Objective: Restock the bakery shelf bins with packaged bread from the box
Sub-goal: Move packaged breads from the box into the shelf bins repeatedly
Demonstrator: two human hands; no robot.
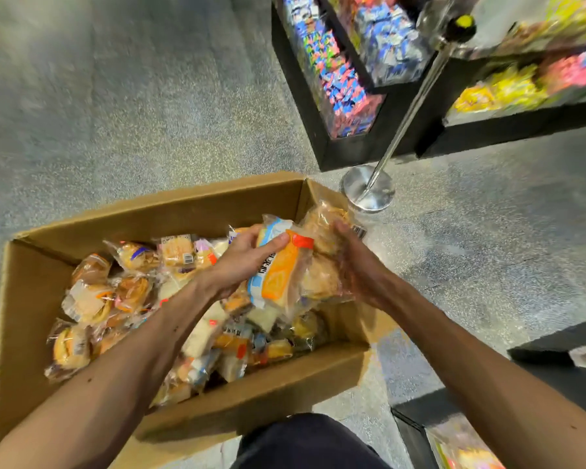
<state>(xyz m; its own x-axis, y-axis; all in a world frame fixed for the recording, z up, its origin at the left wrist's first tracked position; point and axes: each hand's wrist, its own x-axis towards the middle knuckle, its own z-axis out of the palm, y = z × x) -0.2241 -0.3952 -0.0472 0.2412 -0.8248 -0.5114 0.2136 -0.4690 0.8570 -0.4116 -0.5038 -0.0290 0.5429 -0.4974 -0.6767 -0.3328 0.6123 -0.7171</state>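
Observation:
An open cardboard box (190,211) stands on the floor, filled with several clear-wrapped bread packs (92,299). Above its right end I hold a bundle of packs between both hands. My left hand (242,262) grips the left side of an orange-and-white bread pack (278,279), thumb on its top. My right hand (359,269) curls around the right side of the bundle, against clear packs of brown buns (322,231). The lower packs in the bundle are partly hidden by my hands.
A chrome stanchion base (369,189) with its slanting pole stands just beyond the box's far right corner. Black shelf bins (349,150) of colourful snack packets rise at the top right. Another dark bin edge (416,431) lies at the lower right. Speckled grey floor (115,113) spreads to the left.

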